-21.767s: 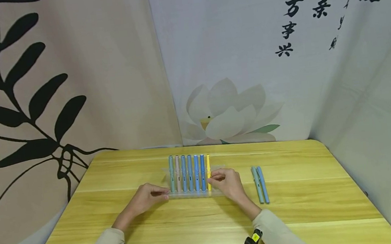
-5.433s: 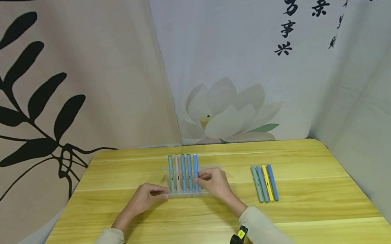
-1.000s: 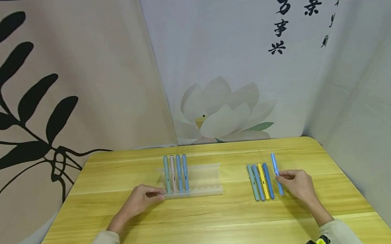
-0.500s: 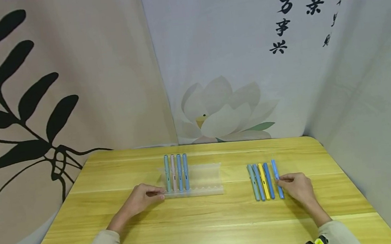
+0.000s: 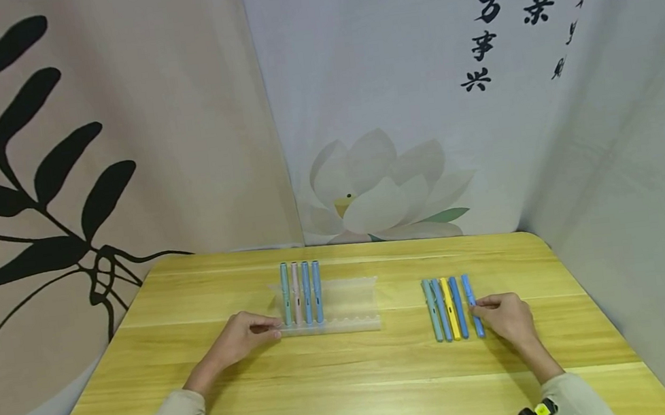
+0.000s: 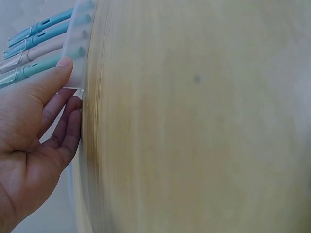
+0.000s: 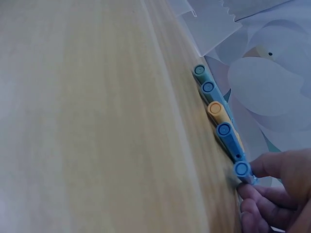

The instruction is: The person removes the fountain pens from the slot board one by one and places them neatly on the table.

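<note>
- Light blue pen [image 5: 469, 292] lies at the right-hand end of a row on the wooden table [image 5: 353, 390], pinched between thumb and fingers of the right hand [image 5: 505, 316], the grip closed to about the pen's own width.
- Just changed: a second ago its far end showed higher than its neighbours in the head view; now that end is about level with theirs, and the pen appears to rest on the tabletop, its hold not yet released.
- Alongside, across a narrow gap, a green pen [image 5: 432, 310], a mid-blue pen [image 5: 441, 310], a yellow pen [image 5: 451, 309] and a dark blue pen [image 5: 459, 307] lie close together.
- Well apart, the left hand [image 5: 242, 341] pinches the near left corner of a clear rack [image 5: 350, 308], thumb over the edge, apparently to steady it.
- In the rack's left side sit a pale green pen [image 5: 286, 295], a pink pen [image 5: 297, 293], a first blue pen [image 5: 307, 292] and a second blue pen [image 5: 318, 291].
- What the change means, by the look of it: placing this pen is nearly done, making five in the tabletop row against four in the rack.
</note>
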A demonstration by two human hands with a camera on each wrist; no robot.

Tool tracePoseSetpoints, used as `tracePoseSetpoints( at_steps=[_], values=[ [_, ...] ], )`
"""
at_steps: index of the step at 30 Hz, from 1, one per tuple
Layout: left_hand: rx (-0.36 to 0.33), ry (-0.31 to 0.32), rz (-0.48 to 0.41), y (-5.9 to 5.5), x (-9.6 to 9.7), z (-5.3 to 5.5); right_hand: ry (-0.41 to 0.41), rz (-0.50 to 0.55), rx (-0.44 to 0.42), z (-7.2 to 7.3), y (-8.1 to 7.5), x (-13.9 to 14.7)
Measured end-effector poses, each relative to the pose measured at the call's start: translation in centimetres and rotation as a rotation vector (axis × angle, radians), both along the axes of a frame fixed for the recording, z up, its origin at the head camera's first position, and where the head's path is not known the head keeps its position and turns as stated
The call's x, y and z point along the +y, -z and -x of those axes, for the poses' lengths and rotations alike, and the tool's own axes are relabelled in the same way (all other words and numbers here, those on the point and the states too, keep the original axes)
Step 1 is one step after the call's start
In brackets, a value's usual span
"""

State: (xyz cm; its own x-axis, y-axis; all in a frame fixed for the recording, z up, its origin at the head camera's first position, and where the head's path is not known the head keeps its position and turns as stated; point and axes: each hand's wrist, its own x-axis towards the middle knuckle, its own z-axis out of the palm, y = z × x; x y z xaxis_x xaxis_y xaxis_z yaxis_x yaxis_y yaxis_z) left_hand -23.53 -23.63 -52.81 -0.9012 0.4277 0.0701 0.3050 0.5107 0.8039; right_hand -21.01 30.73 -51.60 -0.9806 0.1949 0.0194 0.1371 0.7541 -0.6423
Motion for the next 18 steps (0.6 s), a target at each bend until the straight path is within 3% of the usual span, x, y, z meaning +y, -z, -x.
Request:
tracePoseSetpoints(
  at_steps=[12, 18],
  values=[
    [0.005, 0.007, -0.005, 0.0, 0.1, 0.0, -0.019, 0.008, 0.001, -0.2, -0.4, 0.0],
    [0.018, 0.005, 0.007, 0.0, 0.0, -0.1, -0.054, 0.045, 0.065, 0.1, -1.2, -0.2]
  ],
)
